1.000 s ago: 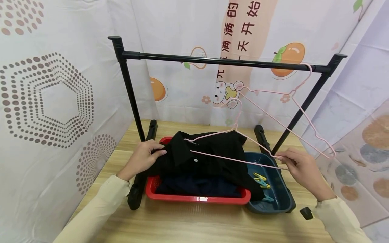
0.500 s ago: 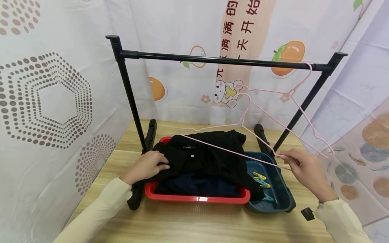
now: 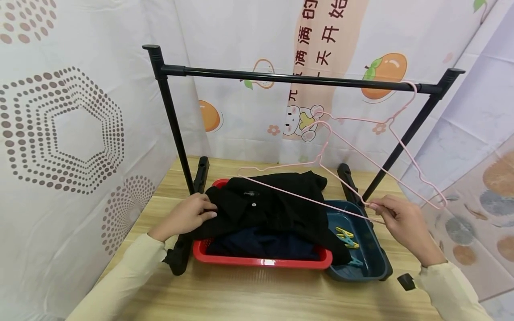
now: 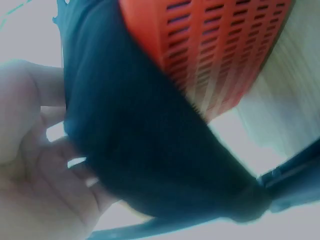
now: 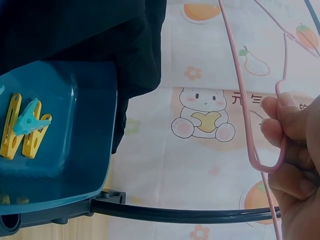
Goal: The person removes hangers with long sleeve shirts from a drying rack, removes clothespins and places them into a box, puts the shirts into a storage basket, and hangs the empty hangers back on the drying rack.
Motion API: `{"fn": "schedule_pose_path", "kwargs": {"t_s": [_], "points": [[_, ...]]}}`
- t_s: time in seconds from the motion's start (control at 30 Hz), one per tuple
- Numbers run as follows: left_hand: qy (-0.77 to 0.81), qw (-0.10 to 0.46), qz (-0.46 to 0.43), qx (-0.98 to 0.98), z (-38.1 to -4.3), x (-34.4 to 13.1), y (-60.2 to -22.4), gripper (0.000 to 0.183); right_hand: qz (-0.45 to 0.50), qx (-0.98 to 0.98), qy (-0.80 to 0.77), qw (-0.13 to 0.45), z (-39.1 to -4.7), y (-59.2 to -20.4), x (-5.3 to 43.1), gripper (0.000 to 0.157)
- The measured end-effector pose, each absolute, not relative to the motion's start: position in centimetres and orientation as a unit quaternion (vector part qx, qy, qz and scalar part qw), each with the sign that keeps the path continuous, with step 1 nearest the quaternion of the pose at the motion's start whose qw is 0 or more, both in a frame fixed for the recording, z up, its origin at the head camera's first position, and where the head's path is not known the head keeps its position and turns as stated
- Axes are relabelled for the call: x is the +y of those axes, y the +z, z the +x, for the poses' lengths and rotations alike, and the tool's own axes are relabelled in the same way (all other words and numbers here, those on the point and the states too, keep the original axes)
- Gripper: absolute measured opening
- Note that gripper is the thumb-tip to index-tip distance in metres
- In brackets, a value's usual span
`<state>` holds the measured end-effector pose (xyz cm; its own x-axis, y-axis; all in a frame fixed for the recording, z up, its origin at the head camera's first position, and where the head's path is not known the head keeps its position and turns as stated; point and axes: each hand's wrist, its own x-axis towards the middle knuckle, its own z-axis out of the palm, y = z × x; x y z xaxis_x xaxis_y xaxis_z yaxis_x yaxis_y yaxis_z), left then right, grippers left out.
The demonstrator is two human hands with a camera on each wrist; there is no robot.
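A black shirt (image 3: 277,200) with a collar and a light button lies heaped over the red basket (image 3: 265,263). My left hand (image 3: 186,217) grips its left part between thumb and fingers; in the left wrist view the dark cloth (image 4: 145,130) hides the fingertips. Above the shirt, my right hand (image 3: 401,225) holds a pink clothes hanger (image 3: 287,191) by its right corner. The hanger is tilted, its hook upward and its left end over the shirt without being inside it. In the right wrist view, finger and thumb pinch the hanger's bent corner (image 5: 260,167).
A black rack (image 3: 281,78) stands behind, with another pink hanger (image 3: 395,138) hooked at its right end. Right of the basket, a blue tray (image 3: 373,249) holds yellow and teal clothespins (image 3: 347,238). Dark blue cloth (image 3: 261,245) lies under the shirt.
The held hanger has swung up and right, its left end lifting away from the shirt's collar. My left hand has shifted slightly along the shirt, whose collar now lies flatter.
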<state>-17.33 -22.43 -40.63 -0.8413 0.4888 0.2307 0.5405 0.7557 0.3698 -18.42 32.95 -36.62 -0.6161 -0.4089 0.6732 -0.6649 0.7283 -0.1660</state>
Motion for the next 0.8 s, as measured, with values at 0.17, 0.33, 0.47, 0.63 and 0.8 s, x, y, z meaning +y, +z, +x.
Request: {"fn": "schedule_pose_path", "kwargs": {"t_s": [0.17, 0.33, 0.47, 0.63, 0.8], "points": [[-0.264, 0.055, -0.186, -0.945, -16.8, -24.2, -40.0, 0.011, 0.303, -0.876, 0.208, 0.314, -18.5, -36.4, 33.0, 0.032], [-0.27, 0.025, -0.145, -0.952, -16.2, -25.9, -40.0, 0.025, 0.301, -0.874, 0.205, 0.321, -18.6, -36.2, 33.3, 0.033], [-0.288, -0.021, -0.142, -0.947, -15.9, -26.6, -40.4, 0.03, 0.309, -0.868, 0.208, 0.329, -18.8, -36.0, 33.5, 0.035], [-0.355, -0.094, -0.133, -0.921, -16.0, -26.6, -41.5, 0.031, 0.306, -0.867, 0.205, 0.335, -18.7, -35.6, 33.5, 0.034], [-0.388, -0.123, -0.097, -0.908, -16.2, -26.2, -42.5, 0.036, 0.302, -0.87, 0.206, 0.331, -18.6, -35.4, 33.5, 0.035]]}}
